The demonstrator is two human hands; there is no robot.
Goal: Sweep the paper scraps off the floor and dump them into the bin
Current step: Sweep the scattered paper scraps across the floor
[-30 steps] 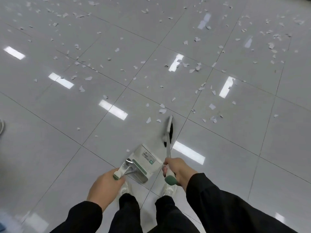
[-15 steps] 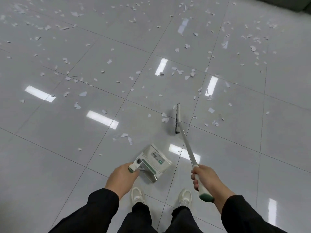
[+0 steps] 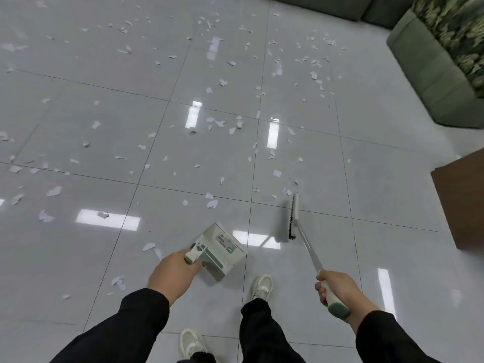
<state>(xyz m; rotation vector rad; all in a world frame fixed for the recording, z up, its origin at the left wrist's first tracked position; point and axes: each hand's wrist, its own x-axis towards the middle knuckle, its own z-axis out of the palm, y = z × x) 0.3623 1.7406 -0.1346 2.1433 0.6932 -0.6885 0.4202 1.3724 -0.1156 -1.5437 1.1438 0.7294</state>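
Note:
White paper scraps (image 3: 212,203) lie scattered over the glossy grey tiled floor (image 3: 78,258), thickest toward the far middle and far right. My left hand (image 3: 174,275) grips the handle of a white and green dustpan (image 3: 222,246), which hangs just above the floor in front of my feet. My right hand (image 3: 337,286) grips the green-tipped handle of a broom (image 3: 293,218). Its black bristles sit on the floor to the right of the dustpan, next to a few scraps. No bin is in view.
A grey-green sofa (image 3: 432,74) with a patterned cushion stands at the far right. The corner of a brown wooden table (image 3: 463,200) juts in at the right edge. My white shoes (image 3: 262,285) stand just behind the dustpan.
The broom head has swung out to the right, away from the dustpan, and my right hand moved right with it. The view has turned right, bringing the sofa and table into sight.

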